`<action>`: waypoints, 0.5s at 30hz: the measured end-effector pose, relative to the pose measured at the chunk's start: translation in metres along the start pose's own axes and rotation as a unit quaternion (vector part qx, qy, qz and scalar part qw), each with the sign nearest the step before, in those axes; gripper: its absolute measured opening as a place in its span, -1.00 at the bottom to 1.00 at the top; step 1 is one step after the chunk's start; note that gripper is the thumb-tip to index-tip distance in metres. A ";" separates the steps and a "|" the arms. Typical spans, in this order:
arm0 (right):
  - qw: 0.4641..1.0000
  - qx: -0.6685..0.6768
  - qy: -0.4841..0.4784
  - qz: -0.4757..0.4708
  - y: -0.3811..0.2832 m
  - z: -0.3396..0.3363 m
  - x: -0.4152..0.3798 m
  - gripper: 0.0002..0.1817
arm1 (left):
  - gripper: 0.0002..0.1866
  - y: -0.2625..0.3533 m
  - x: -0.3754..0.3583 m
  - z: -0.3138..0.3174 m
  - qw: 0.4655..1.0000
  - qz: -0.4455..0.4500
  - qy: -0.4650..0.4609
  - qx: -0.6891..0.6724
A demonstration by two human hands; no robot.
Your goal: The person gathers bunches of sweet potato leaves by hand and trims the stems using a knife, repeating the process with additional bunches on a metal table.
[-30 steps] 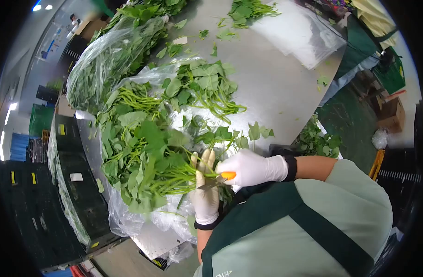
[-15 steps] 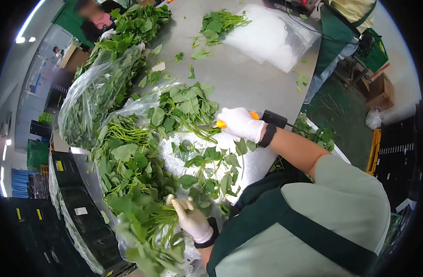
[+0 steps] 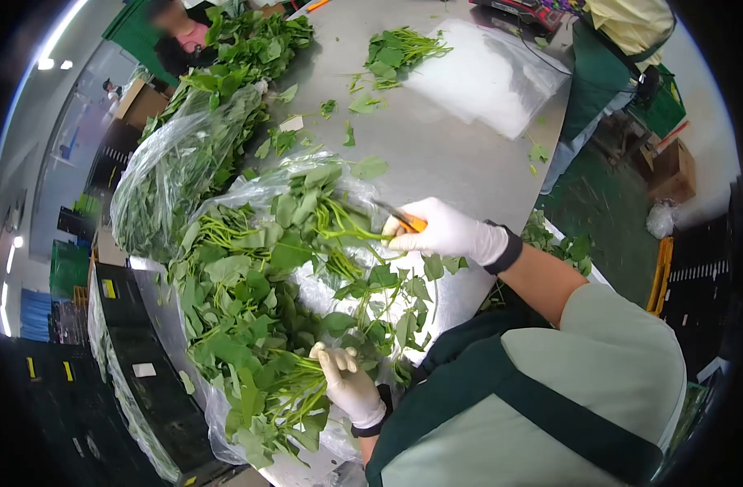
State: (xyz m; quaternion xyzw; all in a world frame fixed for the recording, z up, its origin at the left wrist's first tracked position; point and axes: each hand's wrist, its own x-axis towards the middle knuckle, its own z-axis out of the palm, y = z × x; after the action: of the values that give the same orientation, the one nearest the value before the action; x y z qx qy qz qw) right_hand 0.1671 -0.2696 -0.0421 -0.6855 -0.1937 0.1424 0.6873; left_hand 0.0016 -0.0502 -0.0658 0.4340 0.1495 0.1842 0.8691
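Note:
My right hand (image 3: 446, 233), in a white glove, is closed around an orange-handled knife (image 3: 415, 222), its dark blade pointing up and left. Thumb and fingertips of that hand also pinch the stem ends of some leafy greens (image 3: 339, 221). Lower down, my gloved left hand (image 3: 351, 388) has its fingers curled round the stems of a leafy bunch (image 3: 282, 385), whose leaves spread to the left. Between the hands, loose leafy stems (image 3: 380, 284) lie over a shiny pale surface. More greens (image 3: 242, 284) are heaped along the left, partly on clear plastic.
A big clear bag of greens (image 3: 173, 174) lies at the left table edge, near a person (image 3: 181, 45). Farther back on the metal table (image 3: 436, 154) are a small bunch (image 3: 400, 53) and a stack of plastic bags (image 3: 493, 81). Black crates (image 3: 144, 357) stand lower left.
My right hand has shifted slightly right and down, drawing stems with it, and the knife blade now points up. My left hand has brought its bunch a little upward and right.

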 end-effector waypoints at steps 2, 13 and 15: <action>0.962 -0.194 0.054 -0.186 0.007 0.015 -0.008 -0.73 | -0.79 -0.001 -0.002 0.002 1.000 0.006 0.012 0.016; 0.912 -0.277 -0.110 -0.281 0.004 0.078 -0.034 -0.77 | -0.72 0.004 -0.006 0.000 0.999 -0.027 0.012 -0.035; 0.907 -0.304 -0.152 -0.248 0.002 0.078 -0.035 -0.74 | -0.75 0.003 -0.008 0.001 0.998 -0.039 0.031 -0.024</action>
State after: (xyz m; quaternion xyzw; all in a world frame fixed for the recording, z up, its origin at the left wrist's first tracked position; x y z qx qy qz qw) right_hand 0.1006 -0.2163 -0.0480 -0.7612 -0.4931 0.0044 0.4212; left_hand -0.0056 -0.0529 -0.0614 0.4009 0.1882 0.1672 0.8808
